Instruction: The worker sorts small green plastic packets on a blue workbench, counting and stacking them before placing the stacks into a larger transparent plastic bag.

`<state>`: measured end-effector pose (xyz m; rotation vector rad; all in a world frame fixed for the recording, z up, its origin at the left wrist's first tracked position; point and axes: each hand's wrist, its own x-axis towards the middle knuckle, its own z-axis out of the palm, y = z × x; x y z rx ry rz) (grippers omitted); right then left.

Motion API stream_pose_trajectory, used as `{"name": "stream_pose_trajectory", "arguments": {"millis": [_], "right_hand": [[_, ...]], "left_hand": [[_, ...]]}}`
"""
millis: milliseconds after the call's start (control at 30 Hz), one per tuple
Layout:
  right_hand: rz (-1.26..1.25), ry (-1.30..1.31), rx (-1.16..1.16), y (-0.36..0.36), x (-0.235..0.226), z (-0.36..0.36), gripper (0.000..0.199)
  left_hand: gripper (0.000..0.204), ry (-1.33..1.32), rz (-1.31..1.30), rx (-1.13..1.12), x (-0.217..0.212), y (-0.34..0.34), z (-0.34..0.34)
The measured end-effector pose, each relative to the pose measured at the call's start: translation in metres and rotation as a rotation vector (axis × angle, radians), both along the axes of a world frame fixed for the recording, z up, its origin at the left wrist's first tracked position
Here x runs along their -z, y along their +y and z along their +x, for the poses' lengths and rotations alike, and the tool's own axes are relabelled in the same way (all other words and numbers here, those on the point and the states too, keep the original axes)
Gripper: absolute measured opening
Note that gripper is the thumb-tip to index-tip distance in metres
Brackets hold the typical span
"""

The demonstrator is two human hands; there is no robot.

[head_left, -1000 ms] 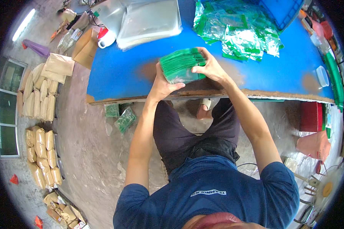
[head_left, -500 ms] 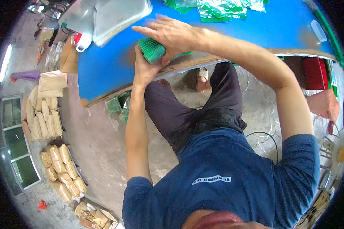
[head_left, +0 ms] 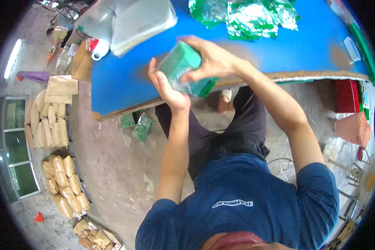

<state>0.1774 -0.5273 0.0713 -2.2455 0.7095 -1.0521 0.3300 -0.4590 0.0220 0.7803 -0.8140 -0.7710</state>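
A green stack in a clear plastic bag (head_left: 182, 60) hangs tilted over the front edge of the blue table. My right hand (head_left: 214, 60) grips it from the right, thumb on the near side and fingers around the far end. At its lower left, my left hand (head_left: 171, 93) stands with fingers stretched out and apart, close against the bag; whether the palm bears any weight is hidden. Below the stack, a green-edged end of the bag (head_left: 206, 86) sticks out. Motion blurs the pack a little.
The blue table (head_left: 125, 85) carries a pile of clear plastic bags (head_left: 143, 25), a white-and-red bottle (head_left: 99, 50) and green-edged packs (head_left: 254, 21). Green packs (head_left: 142, 126) lie on the floor below. Brown sacks (head_left: 62, 171) stand at left, a red box (head_left: 346, 96) at right.
The stack has turned to show its broad face and moved slightly right. My left hand has loosened from around it, fingers extending; my right hand has closed on it.
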Motion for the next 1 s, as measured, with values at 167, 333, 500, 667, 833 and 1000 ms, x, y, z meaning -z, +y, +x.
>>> {"name": "stream_pose_trajectory", "arguments": {"millis": [167, 333, 500, 667, 833, 1000], "right_hand": [[0.294, -0.132, -0.067, 0.031, -0.007, 0.003, 0.071], [0.533, -0.197, -0.061, 0.046, -0.001, 0.009, 0.079], [0.492, -0.252, 0.027, 0.043, 0.012, 0.002, 0.079], [1.042, -0.521, 0.235, 0.014, 0.065, -0.044, 0.055], [1.217, -1.330, 0.206, 0.004, 0.096, -0.084, 0.058], [1.254, -1.111, 0.217, 0.018, 0.106, -0.075, 0.067]], "left_hand": [[0.051, -0.093, -0.069, -0.089, 0.000, -0.004, 0.003], [0.040, -0.155, 0.047, -0.011, 0.000, -0.012, 0.006], [0.040, -0.191, 0.111, 0.106, 0.003, -0.024, 0.001], [0.037, -0.295, 0.182, 0.178, 0.002, -0.081, 0.010], [0.024, -0.974, 0.320, -0.299, 0.008, -0.256, 0.149], [0.031, -1.060, 0.488, -0.067, 0.043, -0.308, 0.232]]}}
